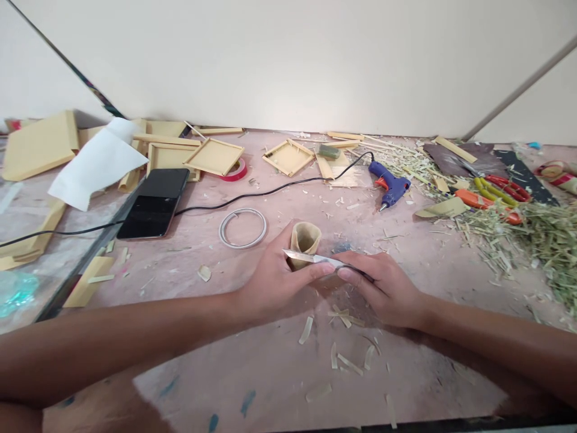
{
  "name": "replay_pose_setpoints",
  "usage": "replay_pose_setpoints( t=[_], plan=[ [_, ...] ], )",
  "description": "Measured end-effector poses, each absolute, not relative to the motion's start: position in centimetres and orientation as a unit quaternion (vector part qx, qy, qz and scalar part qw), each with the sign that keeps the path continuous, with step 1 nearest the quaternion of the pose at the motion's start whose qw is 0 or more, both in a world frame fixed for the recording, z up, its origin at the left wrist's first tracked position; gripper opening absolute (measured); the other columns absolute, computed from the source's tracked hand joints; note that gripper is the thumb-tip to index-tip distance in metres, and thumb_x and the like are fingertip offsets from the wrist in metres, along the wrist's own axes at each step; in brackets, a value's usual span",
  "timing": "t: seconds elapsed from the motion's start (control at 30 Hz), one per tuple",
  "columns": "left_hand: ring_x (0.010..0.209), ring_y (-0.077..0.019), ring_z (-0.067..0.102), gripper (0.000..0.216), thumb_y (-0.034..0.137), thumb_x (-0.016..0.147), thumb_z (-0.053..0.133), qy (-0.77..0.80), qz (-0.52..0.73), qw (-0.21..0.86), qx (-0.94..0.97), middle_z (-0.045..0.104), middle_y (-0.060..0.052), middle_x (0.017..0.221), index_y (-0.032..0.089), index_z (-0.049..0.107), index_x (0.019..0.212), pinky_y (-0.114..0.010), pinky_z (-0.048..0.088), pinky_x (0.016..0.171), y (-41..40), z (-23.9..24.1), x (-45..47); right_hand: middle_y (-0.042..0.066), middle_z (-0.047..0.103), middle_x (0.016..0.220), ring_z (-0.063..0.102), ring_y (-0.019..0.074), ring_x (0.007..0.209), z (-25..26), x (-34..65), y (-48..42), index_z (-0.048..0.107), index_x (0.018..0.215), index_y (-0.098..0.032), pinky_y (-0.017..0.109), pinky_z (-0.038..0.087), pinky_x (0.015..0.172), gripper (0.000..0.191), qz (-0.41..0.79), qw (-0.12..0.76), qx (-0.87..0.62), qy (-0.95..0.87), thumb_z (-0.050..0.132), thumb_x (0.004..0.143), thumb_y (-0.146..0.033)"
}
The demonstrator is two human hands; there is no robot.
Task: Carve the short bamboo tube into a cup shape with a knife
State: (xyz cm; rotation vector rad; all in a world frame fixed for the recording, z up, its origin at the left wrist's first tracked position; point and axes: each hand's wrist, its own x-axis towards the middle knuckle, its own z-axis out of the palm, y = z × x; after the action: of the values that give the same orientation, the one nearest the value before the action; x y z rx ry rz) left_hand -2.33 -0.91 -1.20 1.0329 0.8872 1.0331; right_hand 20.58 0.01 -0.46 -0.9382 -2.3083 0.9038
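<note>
My left hand (273, 273) is closed around a short pale bamboo tube (306, 233), whose hollow open end faces up and away from me. In my right hand (390, 288) is a small knife (299, 255); its blade points left and lies across the near side of the tube's rim. The left thumb presses along the blade close to the handle. My right fingers cover most of the handle. Beneath and in front of the hands, thin curled bamboo shavings (306, 331) are scattered on the pinkish work surface (252, 373).
A ring of white tape (221, 231) and a black phone (153, 204) lie left. Behind are a blue glue gun (391, 185) with a cord and small framed panels (288, 157). At right are yellow-handled pliers (489, 191) and a heap of shavings (552, 246). A white wall (293, 60) stands behind.
</note>
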Motion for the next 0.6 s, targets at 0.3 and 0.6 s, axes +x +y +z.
replay_pose_setpoints(
  t=[0.3,0.6],
  plan=[
    [0.077,-0.0167,0.064,0.044,0.024,0.076,0.096,0.324,0.481,0.750,0.318,0.055,0.006,0.072,0.022,0.053,0.087,-0.042,0.060,0.085,-1.1,-0.5,-1.3,0.004,0.084,0.106,0.076,0.0183,0.087,-0.4,20.3,-0.5,0.077,0.121,-0.025,0.028,0.055,0.076,0.031,0.348,0.268,-0.357,-0.824,0.048,0.116,-0.037],
    [0.059,-0.0085,0.041,0.043,0.038,0.084,0.090,0.431,0.468,0.573,0.517,0.047,0.005,0.062,0.017,0.054,0.070,-0.025,0.031,0.055,-0.4,0.2,-2.6,0.000,0.077,0.090,0.068,0.0150,0.073,0.1,20.5,-0.3,0.074,0.117,-0.023,0.025,0.051,0.067,0.026,0.310,0.340,-0.394,-0.795,0.051,0.113,-0.032]
  ],
)
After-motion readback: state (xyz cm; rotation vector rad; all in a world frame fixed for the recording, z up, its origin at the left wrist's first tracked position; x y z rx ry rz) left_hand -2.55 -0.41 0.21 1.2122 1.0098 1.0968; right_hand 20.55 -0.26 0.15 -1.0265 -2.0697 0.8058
